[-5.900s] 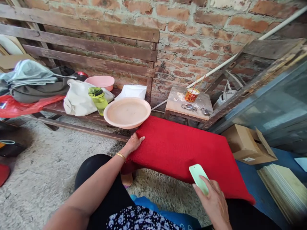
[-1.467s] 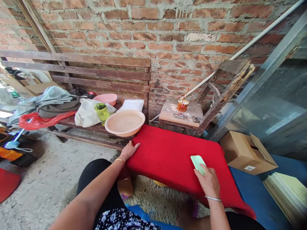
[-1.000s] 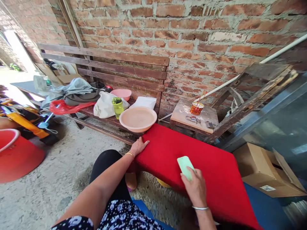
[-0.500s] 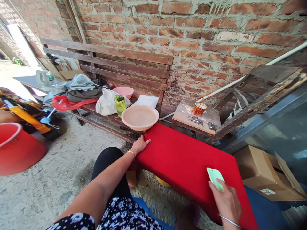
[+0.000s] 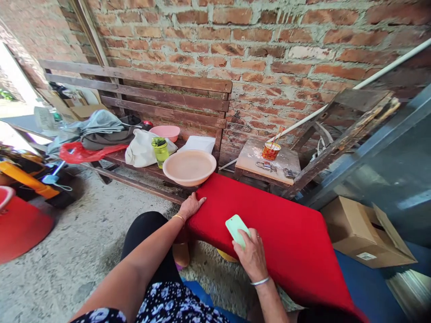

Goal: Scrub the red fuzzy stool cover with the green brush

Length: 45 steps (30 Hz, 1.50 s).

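A bright red cloth (image 5: 289, 229) covers a long narrow table in front of me. My left hand (image 5: 191, 207) grips the cloth at the table's near left edge, thumb on top and fingers partly hidden. Over the middle of the cloth, my right hand (image 5: 252, 255) is closed around a pale green brush (image 5: 237, 228) with a small hole near its end. The brush lies low against the cloth, its underside hidden. Just beyond my left hand, a round pinkish basin (image 5: 189, 166) sits at the table's far left corner.
Behind stands a slatted wooden bench (image 5: 161, 96) with a green bottle (image 5: 160, 152), a white bag (image 5: 143, 148) and clothes. A small wooden stand (image 5: 249, 159) holds a red cup (image 5: 270, 151) and padlocks. At right is a cardboard box (image 5: 357, 233); at left, a red bucket (image 5: 23, 229).
My right hand has moved the green brush leftward across the red cloth, from the right end to the middle. My left hand keeps its place on the edge. The view has shifted slightly.
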Each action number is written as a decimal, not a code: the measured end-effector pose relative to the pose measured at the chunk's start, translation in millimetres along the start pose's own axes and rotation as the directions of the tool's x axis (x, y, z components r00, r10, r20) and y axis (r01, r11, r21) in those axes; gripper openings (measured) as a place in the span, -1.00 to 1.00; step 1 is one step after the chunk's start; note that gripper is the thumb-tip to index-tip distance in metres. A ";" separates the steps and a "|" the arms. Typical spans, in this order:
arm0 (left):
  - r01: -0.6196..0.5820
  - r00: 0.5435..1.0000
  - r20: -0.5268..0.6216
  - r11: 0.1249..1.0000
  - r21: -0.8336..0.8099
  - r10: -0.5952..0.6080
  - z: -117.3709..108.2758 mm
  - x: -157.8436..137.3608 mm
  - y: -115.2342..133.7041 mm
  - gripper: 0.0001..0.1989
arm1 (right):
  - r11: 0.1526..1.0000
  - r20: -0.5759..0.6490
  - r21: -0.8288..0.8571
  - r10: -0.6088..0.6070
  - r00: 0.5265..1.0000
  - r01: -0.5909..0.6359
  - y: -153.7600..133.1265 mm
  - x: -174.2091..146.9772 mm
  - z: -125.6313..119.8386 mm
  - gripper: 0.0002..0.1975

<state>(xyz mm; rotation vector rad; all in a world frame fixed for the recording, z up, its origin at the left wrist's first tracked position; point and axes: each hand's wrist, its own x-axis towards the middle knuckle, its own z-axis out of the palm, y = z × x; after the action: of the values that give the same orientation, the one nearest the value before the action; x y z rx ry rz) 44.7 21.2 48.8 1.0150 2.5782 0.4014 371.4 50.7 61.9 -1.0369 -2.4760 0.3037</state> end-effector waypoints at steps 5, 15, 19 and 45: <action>0.010 1.000 0.005 1.000 0.009 -0.010 -1.0 -0.3 1.1 -0.36 | 0.993 0.001 -0.048 0.103 0.995 -0.103 18.4 6.4 -3.1 -0.66; 0.018 1.000 -0.003 0.999 -0.036 -0.018 2.4 1.1 -0.8 -0.31 | 0.739 -0.081 -0.159 0.651 0.755 -0.654 155.2 -41.9 -83.6 -0.21; 0.016 1.000 -0.005 0.999 -0.049 -0.016 3.3 1.1 -0.9 -0.30 | 0.671 -0.168 -0.209 0.692 0.702 -0.712 167.8 -65.8 -100.0 -0.11; -0.014 0.999 0.034 0.999 -0.030 0.015 -1.0 0.6 0.7 -0.30 | 0.845 -0.187 0.115 0.534 0.825 -0.521 85.6 -113.1 -73.9 -0.37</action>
<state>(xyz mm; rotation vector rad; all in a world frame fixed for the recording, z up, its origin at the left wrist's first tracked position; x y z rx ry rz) 44.3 22.0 49.8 1.0215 2.5289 0.4217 530.2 31.5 61.4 -1.6321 -1.9365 0.4055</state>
